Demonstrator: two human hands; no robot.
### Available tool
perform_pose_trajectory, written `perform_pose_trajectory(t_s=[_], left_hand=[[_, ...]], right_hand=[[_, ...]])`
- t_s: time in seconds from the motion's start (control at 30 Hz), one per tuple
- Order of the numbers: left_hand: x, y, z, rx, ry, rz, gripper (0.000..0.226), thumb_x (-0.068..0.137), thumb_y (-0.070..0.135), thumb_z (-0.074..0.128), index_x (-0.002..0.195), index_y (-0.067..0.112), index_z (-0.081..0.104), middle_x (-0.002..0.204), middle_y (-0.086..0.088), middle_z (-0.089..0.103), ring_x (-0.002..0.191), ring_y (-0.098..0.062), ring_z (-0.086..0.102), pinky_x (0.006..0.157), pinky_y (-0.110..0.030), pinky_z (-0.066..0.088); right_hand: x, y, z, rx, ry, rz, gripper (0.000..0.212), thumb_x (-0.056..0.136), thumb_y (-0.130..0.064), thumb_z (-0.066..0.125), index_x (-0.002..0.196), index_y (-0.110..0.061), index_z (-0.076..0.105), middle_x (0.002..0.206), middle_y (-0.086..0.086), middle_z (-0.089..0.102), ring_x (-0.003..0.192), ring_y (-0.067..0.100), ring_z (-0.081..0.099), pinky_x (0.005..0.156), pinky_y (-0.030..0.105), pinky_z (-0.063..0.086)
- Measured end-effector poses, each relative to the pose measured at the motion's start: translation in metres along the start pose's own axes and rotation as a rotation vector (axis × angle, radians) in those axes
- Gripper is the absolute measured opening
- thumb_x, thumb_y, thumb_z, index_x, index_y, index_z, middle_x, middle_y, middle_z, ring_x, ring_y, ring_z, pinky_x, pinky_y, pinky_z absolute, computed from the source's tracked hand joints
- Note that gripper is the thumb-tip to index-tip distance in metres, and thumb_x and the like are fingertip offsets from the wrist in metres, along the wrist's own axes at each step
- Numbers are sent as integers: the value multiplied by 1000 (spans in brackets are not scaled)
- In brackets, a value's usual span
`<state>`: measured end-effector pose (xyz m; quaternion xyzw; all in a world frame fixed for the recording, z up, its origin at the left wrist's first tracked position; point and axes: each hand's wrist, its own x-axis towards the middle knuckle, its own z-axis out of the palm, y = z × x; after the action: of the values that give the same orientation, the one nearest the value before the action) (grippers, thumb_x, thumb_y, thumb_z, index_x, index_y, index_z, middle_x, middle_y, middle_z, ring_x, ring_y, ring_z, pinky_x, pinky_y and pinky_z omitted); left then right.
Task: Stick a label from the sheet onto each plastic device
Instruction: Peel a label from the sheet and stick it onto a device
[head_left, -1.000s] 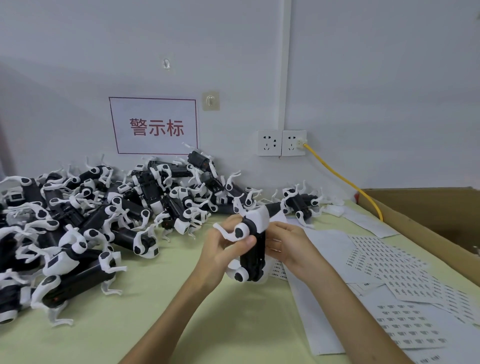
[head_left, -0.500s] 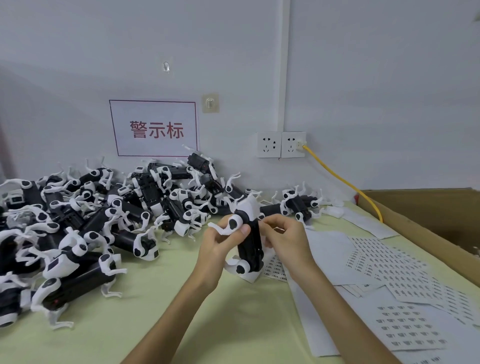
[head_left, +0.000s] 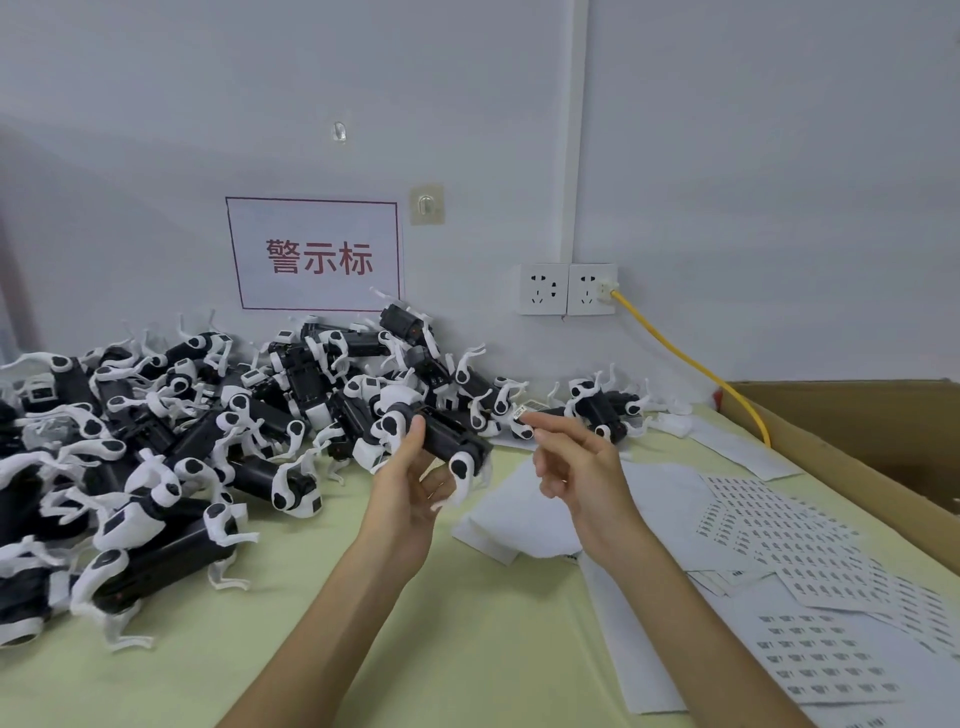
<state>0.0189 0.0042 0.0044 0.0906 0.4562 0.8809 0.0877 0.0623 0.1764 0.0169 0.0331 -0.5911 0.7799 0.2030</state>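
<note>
The table (head_left: 467, 649) fills my view. A big pile of black-and-white devices (head_left: 208, 415) is heaped along its left and back edges, up against the wall. Label sheets (head_left: 789, 545) are spread along the right edge, beside a cardboard box (head_left: 857, 431).

Above the middle of the table, my left hand (head_left: 410, 499) holds one device (head_left: 447, 434) off the surface. Thumb and fingers are curled round its near end, gripping it. Its black body lies with the long axis running from upper left down to lower right, and a broad dark side is turned up toward me.

My right hand (head_left: 582, 473) hangs just to the right of it, not touching. The forefinger is stretched toward the device and the other fingers (head_left: 550, 488) are loosely curled.

A single small label (head_left: 520, 411) sits at the forefinger's tip. I cannot tell whether the thumb pins it or it simply clings there. The label sits a little above and to the right of the device's right end, so I judge the next move to be a short carry leftward and down onto the dark body.
</note>
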Motion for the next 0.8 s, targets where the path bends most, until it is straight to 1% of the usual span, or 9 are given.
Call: perform_pose_trajectory(t_s=[0.1, 0.2, 0.23, 0.33, 0.4, 0.47, 0.6, 0.7, 0.8], left_hand=[[0, -1, 0, -40, -15, 0, 18, 80, 38, 70, 93, 26, 74, 100, 2, 74, 70, -13, 71, 63, -23, 45], [3, -3, -2, -88, 10, 3, 22, 84, 34, 71, 104, 25, 68, 111, 1, 69, 82, -17, 71, 76, -26, 48], [4, -3, -2, -101, 22, 0, 25, 85, 33, 71, 108, 25, 66, 112, 2, 67, 83, -17, 71, 77, -26, 48], [5, -3, -4, -169, 55, -25, 24, 82, 31, 73, 103, 20, 67, 96, 5, 72, 82, -16, 76, 67, -21, 56], [5, -5, -4, -237, 59, -33, 26, 79, 27, 75, 100, 14, 68, 91, 1, 76, 92, -21, 77, 69, -23, 60], [6, -7, -4, -275, 51, -37, 28, 78, 25, 75, 101, 10, 67, 94, -2, 78, 98, -23, 76, 78, -26, 59], [8, -13, -4, -293, 13, -42, 30, 81, 28, 74, 105, 12, 65, 100, 4, 78, 106, -21, 74, 90, -32, 52], [9, -14, -6, -248, -37, -37, 28, 83, 32, 73, 103, 15, 64, 97, 8, 78, 112, -15, 71, 98, -35, 48], [9, -15, -7, -217, -79, -34, 29, 84, 34, 73, 105, 16, 61, 98, 5, 78, 114, -13, 70, 97, -34, 48]], right_hand=[[-1, 1, 2, 71, -67, 72, 31, 93, -5, 55, 98, -22, 81, 53, 2, 48, 47, 11, 36, 46, 21, 29], [-3, 2, 6, 147, -131, 148, 36, 92, -8, 50, 102, -25, 80, 50, 0, 42, 49, 12, 25, 49, 23, 20], [-4, 3, 8, 178, -159, 170, 36, 90, -9, 51, 104, -26, 80, 49, 0, 39, 50, 13, 21, 50, 25, 18], [-10, 6, 15, 257, -284, 225, 41, 77, -18, 57, 112, -26, 77, 47, 0, 35, 46, 11, 19, 46, 23, 18], [-15, 10, 20, 237, -359, 249, 45, 78, -19, 56, 118, -28, 74, 47, -1, 35, 47, 12, 17, 44, 22, 19], [-20, 16, 25, 184, -404, 270, 46, 85, -15, 53, 123, -32, 71, 49, -1, 35, 50, 13, 15, 45, 22, 21], [-28, 24, 31, 112, -430, 295, 50, 88, -15, 51, 130, -40, 64, 54, -1, 38, 48, 10, 25, 49, 25, 19], [-29, 26, 33, 109, -425, 313, 50, 95, -11, 46, 129, -43, 64, 56, -1, 39, 55, 13, 22, 51, 26, 18], [-30, 26, 34, 142, -433, 325, 52, 95, -10, 44, 131, -42, 62, 57, -1, 39, 54, 13, 21, 48, 24, 21]])
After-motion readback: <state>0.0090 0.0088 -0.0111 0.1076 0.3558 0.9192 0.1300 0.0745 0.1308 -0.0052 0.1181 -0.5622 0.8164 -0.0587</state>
